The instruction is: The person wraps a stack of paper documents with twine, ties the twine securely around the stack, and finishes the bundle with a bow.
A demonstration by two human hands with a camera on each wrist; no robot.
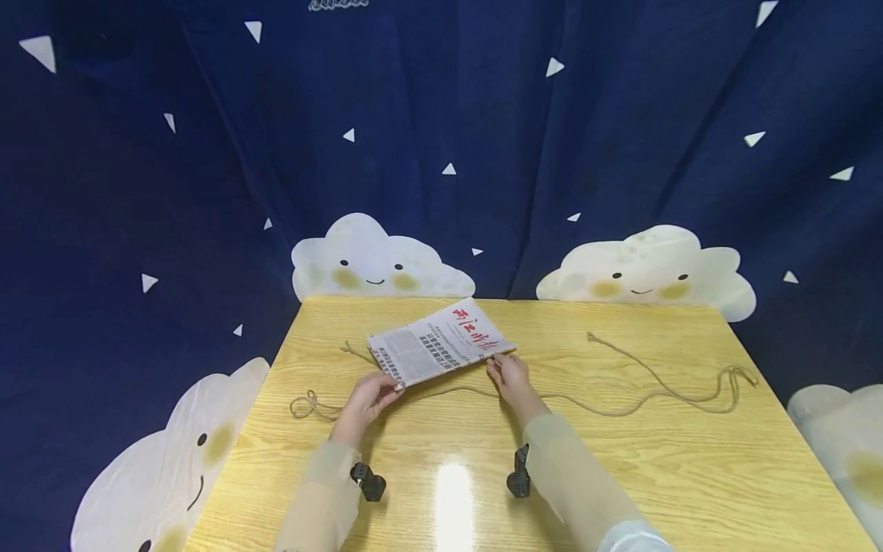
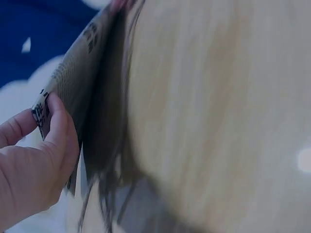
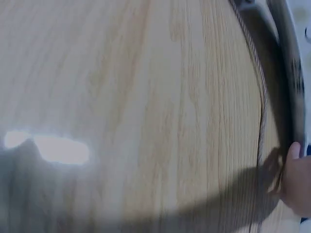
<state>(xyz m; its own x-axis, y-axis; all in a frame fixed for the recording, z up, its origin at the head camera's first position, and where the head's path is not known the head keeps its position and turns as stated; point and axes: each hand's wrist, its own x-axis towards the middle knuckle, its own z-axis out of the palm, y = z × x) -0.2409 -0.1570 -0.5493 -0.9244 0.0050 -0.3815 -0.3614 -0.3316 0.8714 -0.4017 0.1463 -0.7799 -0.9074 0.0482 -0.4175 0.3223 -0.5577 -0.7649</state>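
Note:
A folded newspaper with red and black print is tilted above the far part of the table. My left hand pinches its near left corner; in the left wrist view the thumb and fingers lie on either side of the paper. At the near right edge my right hand grips the newspaper, though part of that hand is cut off in the right wrist view. A long thin brown rope runs across the table and passes beneath the newspaper, where part of it is hidden.
The wooden table carries the rope's knotted left loop and its bent right end. Behind it hangs a dark blue curtain with white triangles and clouds. Black wrist devices sit at both sleeves.

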